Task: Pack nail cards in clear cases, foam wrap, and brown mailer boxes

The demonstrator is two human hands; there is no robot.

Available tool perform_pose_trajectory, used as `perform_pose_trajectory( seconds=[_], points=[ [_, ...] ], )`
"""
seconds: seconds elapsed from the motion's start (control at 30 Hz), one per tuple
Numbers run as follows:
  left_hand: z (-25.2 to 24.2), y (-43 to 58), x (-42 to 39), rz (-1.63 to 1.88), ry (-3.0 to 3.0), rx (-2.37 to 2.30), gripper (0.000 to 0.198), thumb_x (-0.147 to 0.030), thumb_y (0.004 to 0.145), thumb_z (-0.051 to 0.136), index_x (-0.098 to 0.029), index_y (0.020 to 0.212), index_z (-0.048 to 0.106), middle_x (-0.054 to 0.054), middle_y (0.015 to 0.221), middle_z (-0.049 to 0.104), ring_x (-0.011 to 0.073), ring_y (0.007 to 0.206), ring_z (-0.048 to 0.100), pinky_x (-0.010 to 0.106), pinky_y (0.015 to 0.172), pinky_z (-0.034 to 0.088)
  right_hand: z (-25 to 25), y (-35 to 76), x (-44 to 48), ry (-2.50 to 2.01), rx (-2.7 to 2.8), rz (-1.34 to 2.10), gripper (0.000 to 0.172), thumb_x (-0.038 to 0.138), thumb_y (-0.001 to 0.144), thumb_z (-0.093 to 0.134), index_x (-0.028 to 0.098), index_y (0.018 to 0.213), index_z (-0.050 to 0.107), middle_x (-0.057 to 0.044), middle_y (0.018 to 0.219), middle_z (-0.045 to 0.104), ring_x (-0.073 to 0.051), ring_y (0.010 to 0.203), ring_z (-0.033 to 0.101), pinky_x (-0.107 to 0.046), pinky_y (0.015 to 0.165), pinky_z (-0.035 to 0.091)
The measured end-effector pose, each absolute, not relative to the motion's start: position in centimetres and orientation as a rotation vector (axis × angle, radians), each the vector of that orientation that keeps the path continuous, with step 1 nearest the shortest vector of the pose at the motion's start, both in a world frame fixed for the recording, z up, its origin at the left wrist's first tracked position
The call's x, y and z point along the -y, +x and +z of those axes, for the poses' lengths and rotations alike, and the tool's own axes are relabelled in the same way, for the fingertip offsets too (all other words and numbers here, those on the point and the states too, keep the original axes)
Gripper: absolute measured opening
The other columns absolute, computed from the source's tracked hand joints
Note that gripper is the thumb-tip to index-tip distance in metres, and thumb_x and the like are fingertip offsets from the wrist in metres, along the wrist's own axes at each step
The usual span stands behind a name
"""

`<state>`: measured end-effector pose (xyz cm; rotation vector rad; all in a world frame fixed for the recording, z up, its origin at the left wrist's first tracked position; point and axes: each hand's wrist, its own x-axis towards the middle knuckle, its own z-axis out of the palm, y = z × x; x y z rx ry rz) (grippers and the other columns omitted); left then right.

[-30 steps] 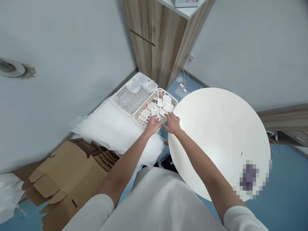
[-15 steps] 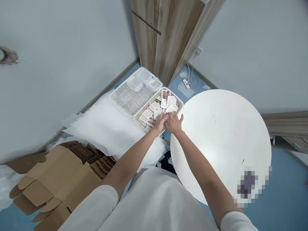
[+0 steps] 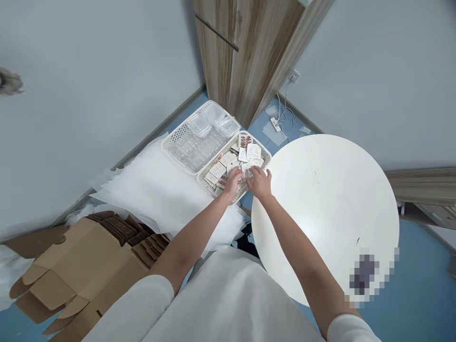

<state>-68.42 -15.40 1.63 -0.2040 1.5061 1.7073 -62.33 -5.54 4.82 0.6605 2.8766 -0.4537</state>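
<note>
Small white printed cards (image 3: 217,169), some showing reddish-brown oval pictures, lie loosely heaped in a cream perforated plastic basket (image 3: 269,154). Over the near part of this heap, my left hand (image 3: 232,184) has its fingers stretched forward onto the cards. My right hand (image 3: 261,183) is beside it at the basket's right edge, fingers spread and bent down. A white card (image 3: 247,169) lies between the two hands, by the fingertips. Whether either hand pinches a card is too small to see.
Left of the basket stands a second basket (image 3: 167,147) with clear plastic boxes (image 3: 199,124). White foam sheets (image 3: 142,175) and flattened cardboard boxes (image 3: 81,256) are stacked at left. A round white table (image 3: 331,199) is at right. Behind are a wooden cabinet (image 3: 245,52) and a power strip (image 3: 275,124).
My hands have moved slightly apart: the left a little left, the right a little right. The white card between them now shows more clearly. The view has shifted slightly.
</note>
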Motion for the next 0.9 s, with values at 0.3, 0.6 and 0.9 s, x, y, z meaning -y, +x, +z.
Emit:
perform_pose_trajectory(
  seconds=[0.3, 0.6, 0.9],
  points=[
    [1.9, -68.3, 16.2, 1.676, -0.185, -1.524, 0.050, -0.034, 0.075, 0.050, -0.021, 0.123, 0.042, 0.008, 0.126, 0.047, 0.0210, 0.113, 0.045, 0.032, 0.087, 0.038, 4.3, -63.5, 6.7, 0.848, -2.790, -0.307, 0.034, 0.041, 0.078, 0.047, 0.019, 0.104, 0.048, -0.014, 0.112, 0.050, -0.028, 0.107, 0.040, -0.057, 0.096, 0.008],
    [1.9, -68.3, 17.8, 1.680, -0.208, -1.545, 0.046, -0.034, 0.075, 0.050, -0.020, 0.119, 0.047, 0.007, 0.121, 0.052, 0.0219, 0.112, 0.047, 0.034, 0.087, 0.039, 3.5, -63.9, 8.4, 0.965, -2.799, -0.307, 0.036, 0.044, 0.072, 0.051, 0.019, 0.098, 0.048, -0.012, 0.104, 0.050, -0.028, 0.101, 0.042, -0.056, 0.095, 0.010],
    [1.4, -68.2, 18.7, 1.760, -0.257, -1.544, 0.046, -0.037, 0.073, 0.051, -0.018, 0.115, 0.050, 0.006, 0.105, 0.060, 0.0195, 0.101, 0.054, 0.031, 0.082, 0.042, 3.2, -63.9, 9.5, 1.049, -2.781, -0.541, 0.048, 0.047, 0.067, 0.053, 0.020, 0.104, 0.041, -0.011, 0.107, 0.047, -0.027, 0.104, 0.042, -0.051, 0.095, 0.017]
  ],
)
